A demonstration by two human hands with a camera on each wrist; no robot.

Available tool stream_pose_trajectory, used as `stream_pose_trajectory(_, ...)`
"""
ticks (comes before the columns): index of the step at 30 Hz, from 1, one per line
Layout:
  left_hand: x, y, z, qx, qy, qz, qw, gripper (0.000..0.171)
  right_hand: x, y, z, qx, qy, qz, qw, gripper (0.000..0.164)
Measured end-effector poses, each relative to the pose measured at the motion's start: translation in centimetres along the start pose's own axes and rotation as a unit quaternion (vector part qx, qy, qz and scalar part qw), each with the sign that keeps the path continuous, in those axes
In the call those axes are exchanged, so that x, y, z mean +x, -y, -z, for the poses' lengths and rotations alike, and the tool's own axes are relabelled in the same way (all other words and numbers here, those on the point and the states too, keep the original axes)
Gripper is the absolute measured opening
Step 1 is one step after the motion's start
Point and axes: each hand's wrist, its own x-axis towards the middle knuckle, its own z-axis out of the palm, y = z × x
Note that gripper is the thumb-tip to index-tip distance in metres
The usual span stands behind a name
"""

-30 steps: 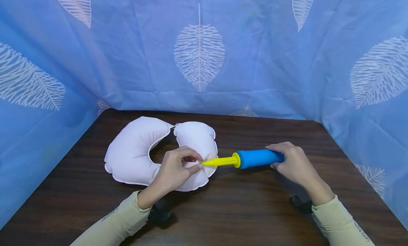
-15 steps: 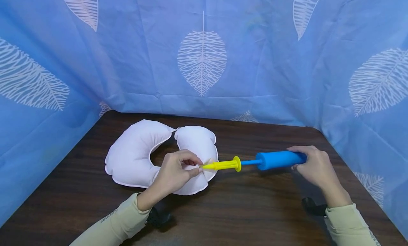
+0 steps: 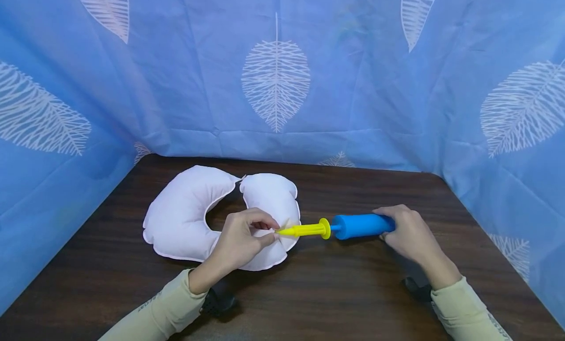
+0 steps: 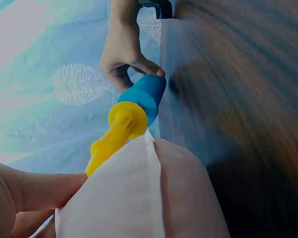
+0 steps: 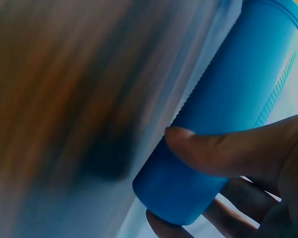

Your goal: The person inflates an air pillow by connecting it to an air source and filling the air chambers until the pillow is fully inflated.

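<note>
A white U-shaped inflatable neck pillow (image 3: pixel 181 213) lies puffed up on the table, its two ends meeting at the back. My left hand (image 3: pixel 240 238) pinches at the pillow's near right part, where the tip of a yellow nozzle (image 3: pixel 304 229) meets it; the fingers hide the valve. The nozzle belongs to a hand pump with a blue barrel (image 3: pixel 362 226). My right hand (image 3: pixel 410 233) grips the barrel's far end, thumb on one side and fingers round the other, as the right wrist view shows. A short stretch of blue rod shows between barrel and yellow flange.
The dark wood-grain table (image 3: pixel 335 292) has rounded back corners. Blue curtains with white leaf prints (image 3: pixel 275 86) stand close behind it and along both sides. A black wrist strap (image 3: pixel 218 301) shows below the left wrist.
My right hand first drew the blue barrel rightward, baring a long stretch of rod, then pushed it back left almost to the yellow flange. The left hand and pillow stayed in place.
</note>
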Motion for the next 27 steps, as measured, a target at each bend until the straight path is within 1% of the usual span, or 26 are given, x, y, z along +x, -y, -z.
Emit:
stream_pose_trajectory(2,0.0,-0.1,0.0,0.002,-0.002,-0.004,1.0000,0.024,0.2,1.3,-0.2,0.005,-0.002,0.017,1.000,0.049)
stream_pose_trajectory(4,0.1,-0.1,0.0,0.003,-0.003,-0.007,1.0000,0.024,0.2,2.1,-0.3,0.005,-0.005,0.026,1.000,0.048)
stream_pose_trajectory(6,0.1,-0.2,0.1,0.003,-0.004,-0.007,1.0000,0.024,0.1,2.4,-0.4,0.005,0.000,0.022,1.000,0.048)
stream_pose_trajectory(8,0.0,-0.2,0.1,0.002,-0.002,-0.004,1.0000,0.024,0.1,2.1,-0.4,0.004,0.009,0.011,1.000,0.047)
stream_pose_trajectory(10,0.0,-0.2,0.1,0.003,-0.003,-0.002,1.0000,0.024,0.0,1.4,-0.3,0.002,0.018,0.000,1.000,0.047)
stream_pose_trajectory(13,-0.1,-0.2,0.1,0.002,-0.006,0.000,1.0000,0.024,0.0,-0.3,0.1,-0.008,0.018,-0.013,1.000,0.047)
stream_pose_trajectory(15,-0.1,-0.1,0.1,0.000,-0.008,0.000,1.0000,0.024,-0.1,-1.7,0.6,-0.016,0.010,-0.025,1.000,0.048)
stream_pose_trajectory(18,0.0,-0.1,0.1,-0.004,-0.006,-0.002,1.0000,0.024,-0.4,-3.7,1.5,-0.031,-0.006,-0.053,0.998,0.049)
stream_pose_trajectory(21,0.1,-0.1,0.2,-0.006,-0.004,-0.004,1.0000,0.023,-0.7,-5.3,2.2,-0.042,-0.020,-0.081,0.996,0.049)
stream_pose_trajectory(24,0.2,0.0,0.3,-0.011,-0.002,-0.003,0.9999,0.023,-0.8,-6.0,2.5,-0.047,-0.021,-0.091,0.995,0.048)
stream_pose_trajectory(27,0.2,0.0,0.4,-0.015,0.002,0.003,0.9999,0.023,-0.6,-5.5,2.1,-0.046,-0.016,-0.075,0.996,0.046)
